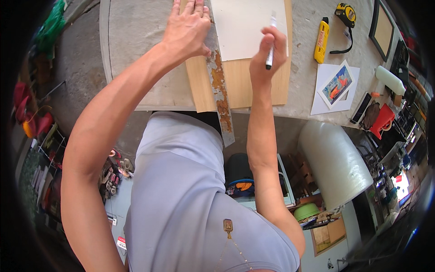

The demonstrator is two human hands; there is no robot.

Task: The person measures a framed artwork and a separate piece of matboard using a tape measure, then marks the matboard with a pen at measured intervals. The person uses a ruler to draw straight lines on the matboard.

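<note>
My left hand (189, 29) lies flat with fingers stretched out over a pale wood board, its thumb and fingertips at the edge of a long, rust-stained metal straightedge (219, 90). The straightedge runs lengthwise over the board (238, 75), and its near end sticks out past the table's edge. Right of it, a white sheet (242, 34) lies on the wood. Above this sheet my right hand (270, 52) is closed around a white marker (270, 60) with a black end towards me. The marker's far end looks blurred, and I cannot tell whether it touches the sheet.
On the worn table (136, 41), to the right, are a yellow cutter knife (321, 41), a tape measure (345, 14), a small picture (335, 85) on white paper, a dark frame (382, 31) and a white bottle (390, 80). A bubble-wrap roll (335, 165) stands below the table's right edge.
</note>
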